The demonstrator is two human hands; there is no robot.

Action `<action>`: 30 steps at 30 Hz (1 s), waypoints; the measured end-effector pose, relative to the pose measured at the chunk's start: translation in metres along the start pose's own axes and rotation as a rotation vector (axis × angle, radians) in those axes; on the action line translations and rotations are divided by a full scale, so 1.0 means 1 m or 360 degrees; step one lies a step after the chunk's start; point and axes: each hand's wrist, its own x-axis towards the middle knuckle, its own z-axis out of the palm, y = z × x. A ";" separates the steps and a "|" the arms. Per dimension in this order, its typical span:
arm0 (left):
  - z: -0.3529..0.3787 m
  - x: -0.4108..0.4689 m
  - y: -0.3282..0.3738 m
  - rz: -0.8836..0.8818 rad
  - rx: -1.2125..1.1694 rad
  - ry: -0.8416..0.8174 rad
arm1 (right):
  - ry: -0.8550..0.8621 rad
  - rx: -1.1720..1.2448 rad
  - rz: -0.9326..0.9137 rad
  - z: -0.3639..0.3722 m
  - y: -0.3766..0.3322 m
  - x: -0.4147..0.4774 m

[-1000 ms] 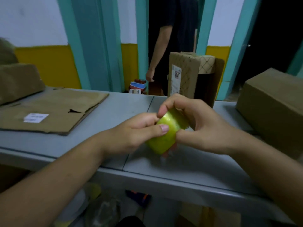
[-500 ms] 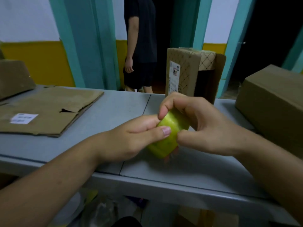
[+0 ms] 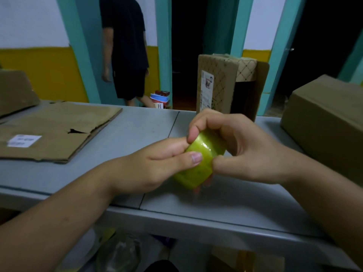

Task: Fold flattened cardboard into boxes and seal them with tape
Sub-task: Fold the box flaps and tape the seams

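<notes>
Above the grey tabletop (image 3: 121, 134) a tape roll (image 3: 198, 163) is gripped by both hands' fingers (image 3: 194, 157); probably the tape end must be found next.

dim, flat indoor light, soft blur throughout, wide-angle bending at the edges

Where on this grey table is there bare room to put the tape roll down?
Bare grey table lies between the flattened brown cardboard sheet and the tall patterned cardboard box. Another strip runs along the near edge, in front of the yellow-green tape roll. The large plain brown box crowds the right end.
</notes>
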 end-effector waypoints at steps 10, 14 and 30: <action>0.002 0.000 0.002 -0.0029 -0.0025 -0.0049 | -0.0061 0.0096 -0.0050 -0.009 0.000 -0.003; 0.008 0.004 0.004 0.0015 0.0035 0.0146 | 0.0043 0.0177 0.0010 -0.002 0.005 -0.001; -0.003 0.014 0.001 -0.0114 0.0100 0.0310 | 0.0047 0.0270 0.0035 -0.006 0.007 0.001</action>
